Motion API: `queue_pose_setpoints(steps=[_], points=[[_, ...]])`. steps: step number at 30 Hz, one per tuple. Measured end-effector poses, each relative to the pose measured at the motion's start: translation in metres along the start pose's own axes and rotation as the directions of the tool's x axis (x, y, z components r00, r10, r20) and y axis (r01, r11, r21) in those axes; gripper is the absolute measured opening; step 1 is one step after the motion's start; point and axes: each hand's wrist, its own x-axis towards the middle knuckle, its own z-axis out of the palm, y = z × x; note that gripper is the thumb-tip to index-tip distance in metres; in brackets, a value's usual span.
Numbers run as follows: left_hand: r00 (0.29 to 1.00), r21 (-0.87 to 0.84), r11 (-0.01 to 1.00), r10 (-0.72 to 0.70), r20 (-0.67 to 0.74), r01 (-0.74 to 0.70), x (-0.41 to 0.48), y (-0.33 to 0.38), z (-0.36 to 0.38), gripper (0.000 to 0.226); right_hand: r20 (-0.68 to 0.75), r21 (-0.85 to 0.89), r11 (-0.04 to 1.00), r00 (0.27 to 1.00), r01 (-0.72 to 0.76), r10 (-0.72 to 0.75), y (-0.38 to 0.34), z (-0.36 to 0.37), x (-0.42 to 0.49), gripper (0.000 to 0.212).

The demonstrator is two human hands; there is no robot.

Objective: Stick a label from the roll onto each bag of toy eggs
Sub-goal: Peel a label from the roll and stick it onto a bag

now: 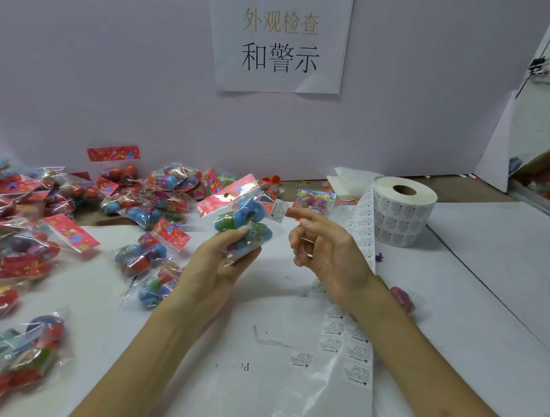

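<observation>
Left hand (220, 264) grips the egg bag (242, 221), just left of the right hand (327, 245), whose straight forefinger carries a label (279, 211).

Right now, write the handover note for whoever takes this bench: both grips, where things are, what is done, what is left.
Left grip: holds one bag of toy eggs above the table.
Right grip: index finger straight, one label on its tip, beside the bag's upper right edge.
Label roll: stands at right, its strip trailing toward the near edge.
Other bags: heaped at left; which carry labels cannot be told.
Done: one label peeled.
Left: press it onto the held bag, then work through the heap.
</observation>
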Motion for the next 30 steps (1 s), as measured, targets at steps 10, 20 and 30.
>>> queue_pose_setpoints(steps=[10, 20, 30], points=[[0.988, 0.153, 0.985, 0.094, -0.121, -0.075, 0.005, -0.002, -0.004, 0.013, -0.002, 0.116, 0.992, 0.999, -0.051, 0.051, 0.000, 0.000, 0.001, 0.026], [0.985, 0.093, 0.983, 0.165, -0.055, -0.160, 0.002, -0.001, 0.000, 0.018, 0.120, 0.205, 0.954, 0.973, -0.219, 0.198, 0.010, 0.010, -0.005, 0.046], [0.989, 0.070, 0.987, 0.144, 0.028, -0.146, -0.001, -0.001, 0.004, 0.028, 0.122, 0.108, 0.964, 0.965, -0.244, 0.230, 0.012, 0.014, -0.006, 0.049]])
